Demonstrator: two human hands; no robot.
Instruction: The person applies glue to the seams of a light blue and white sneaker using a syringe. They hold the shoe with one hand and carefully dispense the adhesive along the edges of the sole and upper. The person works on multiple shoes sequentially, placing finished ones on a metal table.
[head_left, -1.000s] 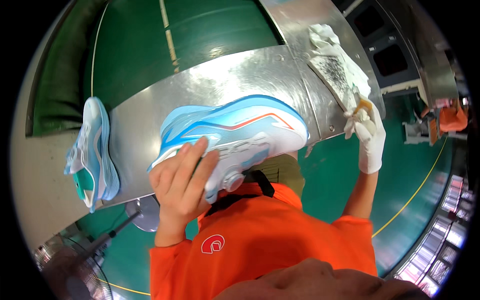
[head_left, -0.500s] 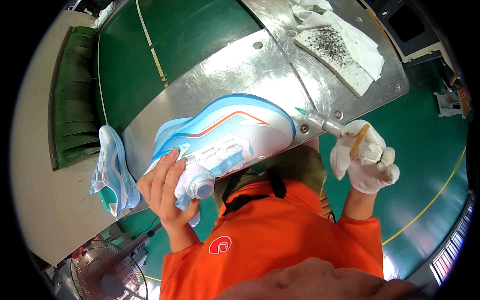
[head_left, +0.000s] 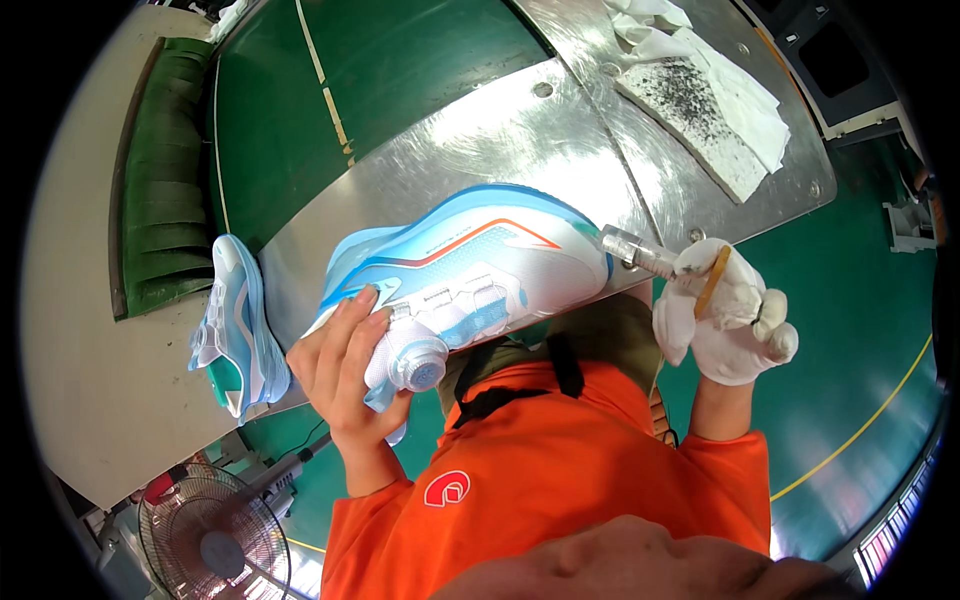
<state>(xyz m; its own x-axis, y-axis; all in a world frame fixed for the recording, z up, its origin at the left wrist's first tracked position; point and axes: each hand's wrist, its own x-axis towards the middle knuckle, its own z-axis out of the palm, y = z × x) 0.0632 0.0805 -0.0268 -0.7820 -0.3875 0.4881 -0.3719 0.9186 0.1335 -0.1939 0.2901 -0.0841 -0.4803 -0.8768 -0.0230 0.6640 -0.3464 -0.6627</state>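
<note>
A worker's bare left hand (head_left: 345,365) has its grip clamped on the heel end of a blue-and-white shoe (head_left: 480,260), tipped on its side at the near edge of a metal worktop (head_left: 470,135). The gloved right hand (head_left: 725,325) has its grip closed around a clear syringe-like tube (head_left: 640,252) and a tan strip (head_left: 712,283), the tube pointed at the shoe's toe; whether its tip touches is hard to tell. A second shoe (head_left: 252,330) sits at left, a black-speckled white block (head_left: 690,120) at upper right.
</note>
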